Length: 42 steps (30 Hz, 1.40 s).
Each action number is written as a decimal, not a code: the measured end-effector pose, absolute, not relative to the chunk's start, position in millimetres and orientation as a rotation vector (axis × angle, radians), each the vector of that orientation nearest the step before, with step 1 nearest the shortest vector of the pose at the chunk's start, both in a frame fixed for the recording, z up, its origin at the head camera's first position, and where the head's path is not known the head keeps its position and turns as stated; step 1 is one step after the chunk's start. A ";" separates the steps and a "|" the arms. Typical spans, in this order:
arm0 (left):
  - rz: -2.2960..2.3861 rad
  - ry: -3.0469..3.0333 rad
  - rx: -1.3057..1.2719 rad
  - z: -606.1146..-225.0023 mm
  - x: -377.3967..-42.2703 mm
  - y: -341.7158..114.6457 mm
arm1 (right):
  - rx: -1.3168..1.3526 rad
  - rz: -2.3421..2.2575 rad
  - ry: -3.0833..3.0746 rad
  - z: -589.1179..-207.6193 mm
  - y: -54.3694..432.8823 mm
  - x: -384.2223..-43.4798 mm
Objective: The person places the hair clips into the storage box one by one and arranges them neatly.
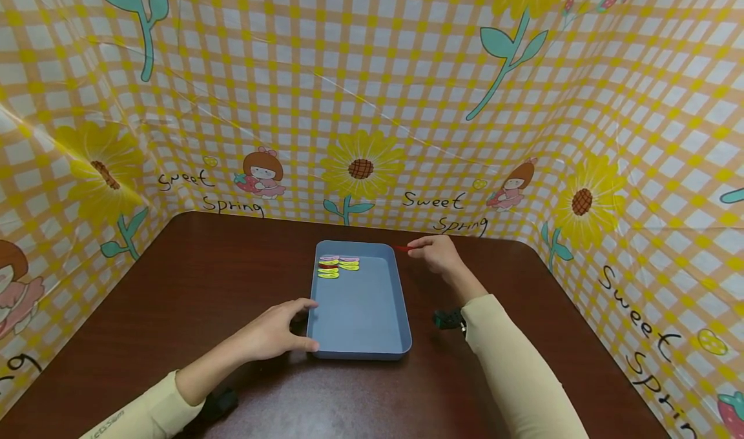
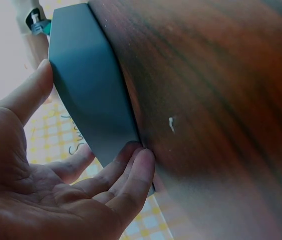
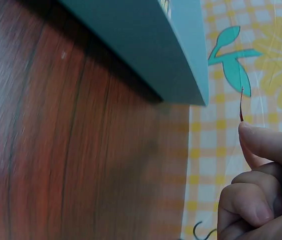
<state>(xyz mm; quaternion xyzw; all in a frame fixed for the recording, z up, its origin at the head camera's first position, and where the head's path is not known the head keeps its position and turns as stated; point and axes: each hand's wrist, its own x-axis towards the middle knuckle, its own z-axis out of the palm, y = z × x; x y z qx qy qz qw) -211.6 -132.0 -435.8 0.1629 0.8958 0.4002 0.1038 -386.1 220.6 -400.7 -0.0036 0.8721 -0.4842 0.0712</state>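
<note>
A shallow blue-grey tray [image 1: 363, 316] stands on the dark wooden table. Inside it, near the far left corner, several snap hair clips [image 1: 329, 272] lie in two short columns: lilac, yellow and one red. My left hand [image 1: 278, 329] is at the tray's left side, thumb and fingers spread apart and touching its wall and rim. Just beyond the tray's far right corner, my right hand [image 1: 440, 256] pinches a slim red hair clip [image 1: 402, 248] between thumb and index finger. The right wrist view shows that clip edge-on, its tip pointing away from the fingers.
Around the dark brown table [image 1: 232, 258] hangs a yellow checked cloth [image 1: 383, 90] with sunflowers and printed words, at the back and both sides. A dark wrist device [image 1: 446, 319] sits below the right wrist.
</note>
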 end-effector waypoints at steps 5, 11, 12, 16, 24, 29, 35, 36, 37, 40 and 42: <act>1.184 2.645 0.480 -433.9 -209.7 -131.4 | -0.036 -1.395 2.660 -397.2 203.7 -384.1; 1.185 2.650 0.500 -432.5 -208.6 -131.2 | -0.061 -1.429 2.617 -394.8 184.1 -382.7; 1.184 2.650 0.502 -432.7 -208.8 -131.1 | -0.063 -1.438 2.609 -395.1 180.9 -383.1; 1.183 2.650 0.514 -433.2 -209.6 -130.9 | -0.049 -1.455 2.600 -397.4 169.5 -385.6; 1.185 2.639 0.484 -434.3 -209.2 -130.3 | -0.064 -1.440 2.610 -405.0 150.5 -384.8; 1.186 2.638 0.474 -433.8 -208.6 -129.5 | -0.068 -1.446 2.606 -412.6 140.0 -384.9; 1.182 2.639 0.483 -434.7 -209.9 -129.5 | -0.014 -1.401 2.643 -420.9 128.8 -382.5; 1.182 2.638 0.484 -434.9 -210.2 -129.6 | -0.002 -1.392 2.650 -421.9 127.1 -382.0; 1.183 2.637 0.487 -434.9 -210.4 -129.7 | 0.006 -1.389 2.652 -422.8 125.5 -381.5; 1.189 2.633 0.480 -434.9 -211.1 -130.2 | -0.002 -1.393 2.651 -424.8 120.5 -379.4; 1.192 2.632 0.480 -434.8 -211.3 -130.7 | -0.015 -1.407 2.636 -426.5 117.4 -377.8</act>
